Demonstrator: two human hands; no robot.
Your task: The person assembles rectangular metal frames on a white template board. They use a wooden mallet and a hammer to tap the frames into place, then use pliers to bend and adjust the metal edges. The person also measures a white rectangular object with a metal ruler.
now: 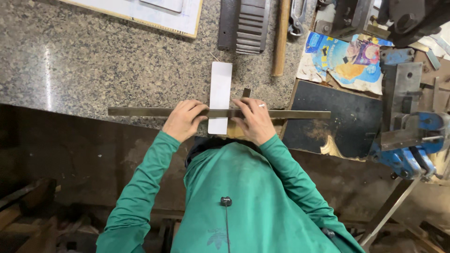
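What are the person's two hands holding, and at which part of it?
Both the left hand and the right hand press down on a long metal ruler near its middle, either side of the white strip it crosses.

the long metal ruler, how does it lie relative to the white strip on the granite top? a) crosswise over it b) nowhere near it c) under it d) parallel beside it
a, the long metal ruler runs left to right across the upright white strip, pressed down by the left hand and the right hand on either side of the strip.
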